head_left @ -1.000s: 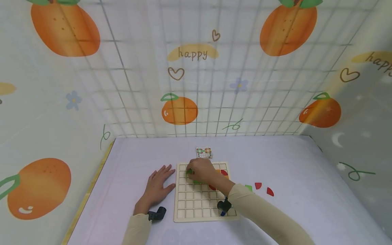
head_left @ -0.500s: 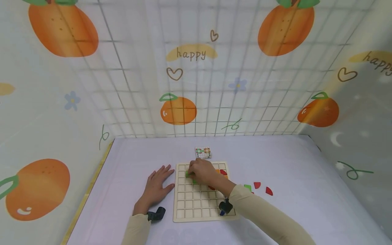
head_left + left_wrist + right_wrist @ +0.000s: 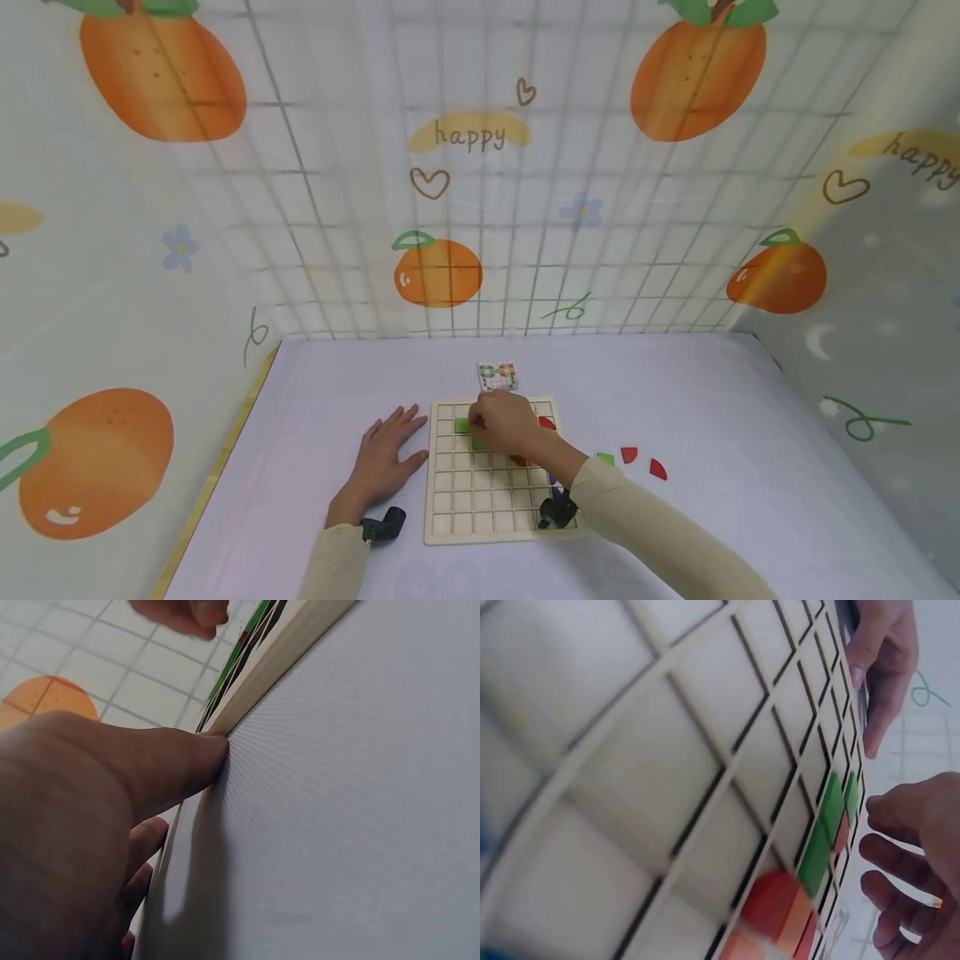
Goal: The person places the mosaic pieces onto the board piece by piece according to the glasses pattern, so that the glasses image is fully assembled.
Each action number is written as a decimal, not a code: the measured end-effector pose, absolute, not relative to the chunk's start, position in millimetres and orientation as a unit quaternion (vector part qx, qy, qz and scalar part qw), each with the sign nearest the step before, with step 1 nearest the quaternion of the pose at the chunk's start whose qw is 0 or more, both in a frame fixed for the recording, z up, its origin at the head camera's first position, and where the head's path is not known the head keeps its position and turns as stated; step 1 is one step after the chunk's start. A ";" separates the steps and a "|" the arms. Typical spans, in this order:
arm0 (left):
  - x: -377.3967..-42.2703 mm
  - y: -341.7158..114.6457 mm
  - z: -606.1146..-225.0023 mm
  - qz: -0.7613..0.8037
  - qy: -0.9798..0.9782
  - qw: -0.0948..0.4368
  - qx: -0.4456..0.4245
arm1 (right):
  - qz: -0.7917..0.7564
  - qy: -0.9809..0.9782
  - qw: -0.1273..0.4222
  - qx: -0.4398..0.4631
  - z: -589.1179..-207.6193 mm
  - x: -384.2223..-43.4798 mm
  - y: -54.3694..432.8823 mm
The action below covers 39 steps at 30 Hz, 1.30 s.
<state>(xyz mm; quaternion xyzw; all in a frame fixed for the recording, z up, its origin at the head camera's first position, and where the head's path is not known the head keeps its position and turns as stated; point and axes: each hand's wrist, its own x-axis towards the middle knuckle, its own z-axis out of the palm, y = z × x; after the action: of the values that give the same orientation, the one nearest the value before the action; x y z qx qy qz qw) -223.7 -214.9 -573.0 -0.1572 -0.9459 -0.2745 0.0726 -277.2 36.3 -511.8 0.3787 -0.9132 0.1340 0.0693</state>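
My right hand (image 3: 506, 422) hovers over the upper part of a wooden grid board (image 3: 465, 504). In the right wrist view its fingers (image 3: 900, 851) are loosely bent, with nothing visible between them. Just left of that hand, a green square tile (image 3: 462, 426) lies in a cell near the board's top left. Other green tiles (image 3: 821, 844) and a red quarter-circle tile (image 3: 769, 900) sit in the grid, partly hidden by the hand in the head view. Fingers spread, my left hand (image 3: 384, 458) rests flat on the table, its thumb (image 3: 202, 754) at the board's left edge.
Right of the board lie loose pieces: a green tile (image 3: 606, 459) and two red quarter-circle tiles (image 3: 628, 455). A small card with a coloured pattern (image 3: 498, 375) lies beyond the board. A printed curtain (image 3: 480, 208) encloses the table's back and sides.
The green tile that my right fingertips held at the upper left now lies in its cell, uncovered. My right hand has drawn slightly right, away from it. My left hand stays put.
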 end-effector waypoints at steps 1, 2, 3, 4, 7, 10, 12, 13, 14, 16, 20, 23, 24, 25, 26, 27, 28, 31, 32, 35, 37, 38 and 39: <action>-223.7 -214.2 -572.2 -0.275 -0.946 0.074 -0.157 | 0.137 -0.913 0.068 0.378 -511.4 -276.5 42.5; -223.8 -213.5 -571.5 -0.275 -0.945 0.076 -0.157 | 0.138 -0.915 0.065 0.373 -510.9 -275.6 49.5; -223.8 -212.7 -570.8 -0.274 -0.945 0.077 -0.157 | 0.140 -0.918 0.064 0.367 -510.9 -274.8 57.0; -224.0 -212.0 -570.1 -0.273 -0.946 0.078 -0.157 | 0.140 -0.922 0.061 0.357 -511.2 -274.1 65.0; -224.8 -210.5 -569.4 -0.270 -0.947 0.074 -0.157 | 0.149 -0.939 0.039 0.306 -510.1 -269.6 90.2; -225.3 -209.8 -569.6 -0.268 -0.948 0.070 -0.156 | 0.156 -0.956 0.019 0.248 -508.5 -263.1 117.5; -225.5 -209.8 -570.1 -0.266 -0.949 0.068 -0.154 | 0.158 -0.963 0.009 0.217 -507.8 -258.4 135.9; -225.5 -209.8 -570.3 -0.265 -0.950 0.069 -0.152 | 0.154 -0.967 0.005 0.202 -508.4 -256.0 145.0; -225.6 -209.7 -570.6 -0.264 -0.950 0.070 -0.151 | 0.154 -0.970 -0.001 0.187 -509.0 -253.4 154.0; -225.7 -209.8 -571.0 -0.264 -0.950 0.069 -0.149 | 0.154 -0.975 -0.016 0.157 -510.7 -247.8 170.9; -225.8 -210.6 -572.0 -0.265 -0.951 0.063 -0.146 | 0.167 -0.978 -0.044 0.115 -511.3 -233.7 198.1; -225.7 -211.6 -572.5 -0.266 -0.952 0.056 -0.143 | 0.176 -0.977 -0.057 0.109 -511.9 -223.2 211.3; -225.6 -211.8 -572.5 -0.266 -0.952 0.054 -0.143 | 0.176 -0.976 -0.062 0.110 -512.2 -220.2 214.3; -225.5 -212.0 -572.4 -0.265 -0.952 0.052 -0.143 | 0.175 -0.975 -0.065 0.117 -512.7 -217.0 216.8; -225.4 -212.0 -572.2 -0.265 -0.952 0.052 -0.142 | 0.173 -0.975 -0.069 0.121 -512.7 -214.1 218.4; -225.4 -212.0 -572.0 -0.264 -0.952 0.052 -0.143 | 0.171 -0.975 -0.072 0.125 -512.8 -211.5 219.6; -225.3 -211.9 -571.7 -0.264 -0.952 0.052 -0.143 | 0.172 -0.974 -0.076 0.125 -512.7 -209.1 220.3; -225.3 -211.6 -571.3 -0.264 -0.952 0.056 -0.146 | 0.181 -0.972 -0.084 0.122 -512.7 -203.8 220.3; -225.2 -211.7 -571.2 -0.264 -0.952 0.056 -0.145 | 0.188 -0.972 -0.086 0.115 -512.8 -202.6 219.9; -224.5 -212.3 -570.8 -0.264 -0.952 0.053 -0.143 | 0.210 -0.969 -0.077 0.103 -515.0 -200.0 218.5; -224.0 -212.9 -570.7 -0.264 -0.953 0.053 -0.142 | 0.222 -0.968 -0.065 0.100 -517.6 -199.2 217.4; -223.8 -213.0 -570.7 -0.263 -0.953 0.055 -0.143 | 0.228 -0.967 -0.060 0.097 -519.1 -198.9 216.7; -223.7 -213.3 -570.8 -0.264 -0.952 0.057 -0.143 | 0.234 -0.966 -0.056 0.095 -520.4 -198.7 215.7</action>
<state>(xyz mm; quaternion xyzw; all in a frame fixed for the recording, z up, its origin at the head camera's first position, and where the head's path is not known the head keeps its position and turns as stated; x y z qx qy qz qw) -223.7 -213.3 -570.8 -0.1428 -0.9523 -0.2637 0.0572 -198.7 215.7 -520.4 0.0949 -0.9659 0.2343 -0.0557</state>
